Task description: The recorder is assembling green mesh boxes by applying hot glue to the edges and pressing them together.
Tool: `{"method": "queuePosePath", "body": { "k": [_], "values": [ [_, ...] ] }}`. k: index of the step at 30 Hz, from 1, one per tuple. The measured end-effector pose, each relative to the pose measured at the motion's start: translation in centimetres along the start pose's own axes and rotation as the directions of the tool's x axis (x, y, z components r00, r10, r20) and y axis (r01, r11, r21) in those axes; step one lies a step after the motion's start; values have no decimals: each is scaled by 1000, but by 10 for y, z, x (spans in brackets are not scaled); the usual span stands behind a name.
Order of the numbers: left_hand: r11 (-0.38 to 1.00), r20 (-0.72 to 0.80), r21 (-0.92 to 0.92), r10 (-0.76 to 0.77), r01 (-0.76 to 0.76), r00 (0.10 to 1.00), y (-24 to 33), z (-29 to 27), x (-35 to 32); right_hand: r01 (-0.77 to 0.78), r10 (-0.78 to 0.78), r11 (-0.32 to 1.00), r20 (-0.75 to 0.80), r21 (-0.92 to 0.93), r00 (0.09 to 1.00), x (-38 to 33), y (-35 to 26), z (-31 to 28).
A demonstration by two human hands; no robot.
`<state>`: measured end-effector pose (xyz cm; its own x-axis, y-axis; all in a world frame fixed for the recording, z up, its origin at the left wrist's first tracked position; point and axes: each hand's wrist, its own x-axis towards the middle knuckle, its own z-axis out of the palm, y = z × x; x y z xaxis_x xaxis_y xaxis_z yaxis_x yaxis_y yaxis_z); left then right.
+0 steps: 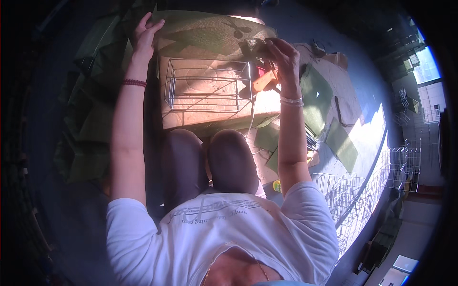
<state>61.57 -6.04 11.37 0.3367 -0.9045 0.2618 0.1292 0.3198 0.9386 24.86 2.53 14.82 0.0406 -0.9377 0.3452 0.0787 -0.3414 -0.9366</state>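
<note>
A thin green mesh sheet (200,35) spans the gap between my two raised hands, above the far part of the work surface. My left hand (146,38) is at the sheet's left edge, thumb and fingers around it. At the right end, my right hand (285,59) pinches the sheet's corner between thumb and fingers. A dark scissors shape (240,30) shows on or through the mesh. Nearer to me, a rectangular metal wire frame (207,108) lies on the brown work surface (191,119). An orange-handled tool (265,82) sits beside the frame, below my right hand.
Green sheets (319,93) and a loose green piece (341,145) lie to the right. Several wire frames (350,190) stand on the sunlit floor further right. Folded green pieces (95,119) are piled in shadow at the left. A thin cord (252,117) hangs near my knees.
</note>
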Motion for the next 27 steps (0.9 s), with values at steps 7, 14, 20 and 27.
{"method": "queuePosePath", "body": {
  "k": [7,14,20,27],
  "values": [
    [856,117,152,-512,494,851,-22,-16,-53,-497,508,851,-28,172,861,-103,51,-12],
    [647,314,49,-733,761,603,10,-36,-47,-502,532,799,-1,331,847,-117,66,0],
    [851,303,397,-475,343,826,38,-52,-127,-448,473,854,-36,263,880,-127,63,-3],
    [867,289,322,-472,380,833,25,-55,-177,-337,358,928,-136,157,924,-137,80,0]
  ]
}}
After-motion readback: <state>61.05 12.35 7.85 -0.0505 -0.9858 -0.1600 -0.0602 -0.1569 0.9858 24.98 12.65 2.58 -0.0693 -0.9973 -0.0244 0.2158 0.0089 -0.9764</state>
